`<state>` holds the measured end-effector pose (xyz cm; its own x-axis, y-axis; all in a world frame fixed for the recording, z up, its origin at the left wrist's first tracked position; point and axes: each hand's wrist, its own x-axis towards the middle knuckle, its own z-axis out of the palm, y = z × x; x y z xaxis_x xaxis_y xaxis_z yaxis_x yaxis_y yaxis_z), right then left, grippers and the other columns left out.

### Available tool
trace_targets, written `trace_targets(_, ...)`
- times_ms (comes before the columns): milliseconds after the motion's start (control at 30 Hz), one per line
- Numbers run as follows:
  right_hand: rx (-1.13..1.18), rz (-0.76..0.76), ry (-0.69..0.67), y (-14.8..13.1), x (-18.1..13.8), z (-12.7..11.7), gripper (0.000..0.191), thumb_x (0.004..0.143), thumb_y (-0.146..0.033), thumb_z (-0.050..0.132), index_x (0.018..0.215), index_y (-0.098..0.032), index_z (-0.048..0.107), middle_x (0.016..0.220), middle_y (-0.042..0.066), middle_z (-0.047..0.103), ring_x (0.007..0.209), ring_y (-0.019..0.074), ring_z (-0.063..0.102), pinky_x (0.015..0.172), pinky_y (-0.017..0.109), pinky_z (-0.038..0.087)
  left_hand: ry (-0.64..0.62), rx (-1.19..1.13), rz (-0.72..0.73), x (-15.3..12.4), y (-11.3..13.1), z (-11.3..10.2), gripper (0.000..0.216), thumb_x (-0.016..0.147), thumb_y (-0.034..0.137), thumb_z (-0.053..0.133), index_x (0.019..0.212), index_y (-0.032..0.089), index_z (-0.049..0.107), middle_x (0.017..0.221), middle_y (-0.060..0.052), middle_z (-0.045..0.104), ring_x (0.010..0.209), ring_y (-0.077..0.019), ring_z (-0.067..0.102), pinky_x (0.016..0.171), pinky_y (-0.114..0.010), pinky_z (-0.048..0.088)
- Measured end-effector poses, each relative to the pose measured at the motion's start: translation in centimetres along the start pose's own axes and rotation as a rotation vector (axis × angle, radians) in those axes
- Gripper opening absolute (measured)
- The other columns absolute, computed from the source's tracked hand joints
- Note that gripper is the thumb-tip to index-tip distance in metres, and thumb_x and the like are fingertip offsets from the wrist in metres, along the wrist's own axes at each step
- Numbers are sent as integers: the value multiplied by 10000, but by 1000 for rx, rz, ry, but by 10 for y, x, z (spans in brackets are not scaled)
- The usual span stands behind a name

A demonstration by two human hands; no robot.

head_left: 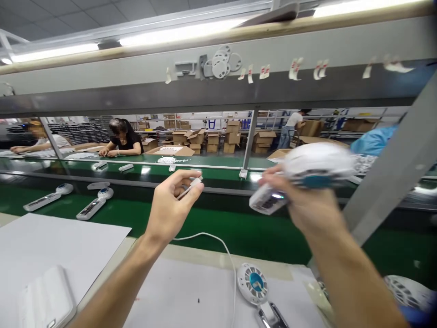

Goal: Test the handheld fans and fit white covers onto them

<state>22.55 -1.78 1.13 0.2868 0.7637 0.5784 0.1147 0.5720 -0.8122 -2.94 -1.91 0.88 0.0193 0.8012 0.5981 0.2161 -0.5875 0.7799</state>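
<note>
My left hand (172, 207) is raised over the green conveyor belt (211, 228), its fingers pinched on the plug of a white cable (191, 184). The cable trails down to the bench in a loop. My right hand (303, 205) holds a white handheld fan (307, 175) with a blue hub, blurred by motion, its handle end pointing toward the plug. The plug and the fan's handle are a short gap apart.
Another white fan (254, 284) lies on the white paper (191, 296) below. Two fans (92, 206) ride the belt at left. A white box (46, 300) sits at the lower left. People work across the line; cardboard boxes (211, 136) stack behind. A grey strut (392, 168) slants at right.
</note>
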Motion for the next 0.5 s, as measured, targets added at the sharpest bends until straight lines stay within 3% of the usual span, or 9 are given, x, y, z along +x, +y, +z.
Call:
trace_targets(67, -66, 188, -64, 35, 10, 11, 342, 643, -370, 854, 853, -169, 672, 873, 45, 713, 843, 210, 690, 800, 356, 573, -3, 3, -10, -1, 2, -1, 284, 864, 416, 715, 1053, 205, 718, 849, -39, 689, 793, -180, 665, 604, -236, 483)
trace_targets(133, -185, 387, -129, 73, 16, 16, 268, 742, -328, 790, 866, -113, 689, 811, 77, 714, 773, 224, 694, 748, 372, 574, 3, 3, -19, -2, 3, -1, 283, 864, 423, 714, 1046, 206, 717, 834, -40, 683, 801, -186, 666, 592, -237, 473)
trace_targets(267, -467, 601, -267, 127, 10, 15, 206, 904, -280, 707, 1015, -110, 674, 1013, 61, 705, 928, 180, 684, 865, 371, 567, 29, -26, -7, -1, 3, -2, 255, 849, 411, 724, 995, 202, 715, 801, -34, 667, 720, -168, 631, 535, -233, 429)
trace_targets(400, -826, 661, -297, 142, -1, 16, 264, 958, -336, 647, 1117, -125, 651, 1193, 89, 641, 1113, 230, 623, 979, 455, 517, -8, 4, -18, -1, 2, -4, 212, 866, 395, 701, 968, 209, 699, 808, -14, 653, 568, -98, 492, 481, -220, 344)
trace_targets(500, -982, 641, -322, 127, 3, 14, 252, 934, -299, 676, 1115, -125, 652, 1200, 95, 636, 1129, 238, 613, 997, 484, 501, -25, 42, -38, -2, 2, -5, 222, 871, 410, 694, 970, 211, 694, 736, 8, 624, 506, -77, 391, 468, -220, 309)
